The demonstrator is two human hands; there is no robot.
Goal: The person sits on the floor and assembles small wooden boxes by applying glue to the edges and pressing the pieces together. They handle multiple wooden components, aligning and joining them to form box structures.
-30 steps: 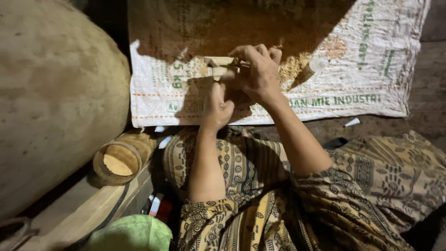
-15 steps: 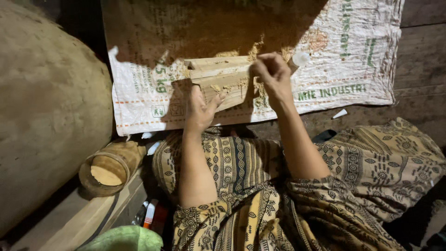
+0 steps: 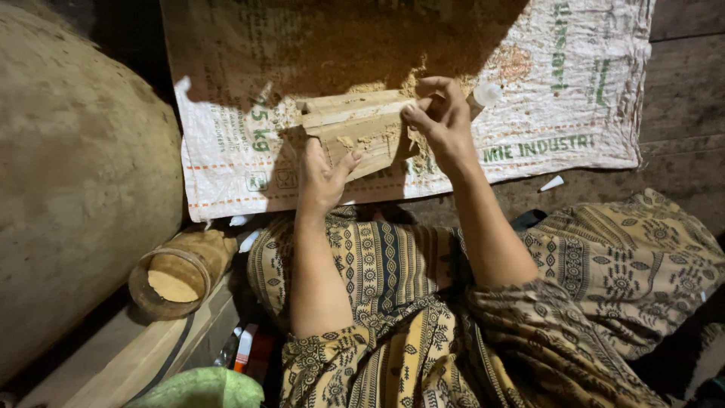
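Wood piece [image 3: 361, 130] held between left hand [image 3: 321, 180] and right hand [image 3: 442, 121]

I see bare forearms, left hand [image 3: 321, 177] and right hand [image 3: 444, 121] ungloved. Short sleeves [image 3: 340, 355], loose tan garment with dark batik-style print.

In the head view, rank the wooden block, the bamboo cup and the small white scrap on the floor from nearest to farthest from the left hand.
1. wooden block: held by the left hand.
2. bamboo cup: lower left.
3. small white scrap: far right, beyond the right hand.
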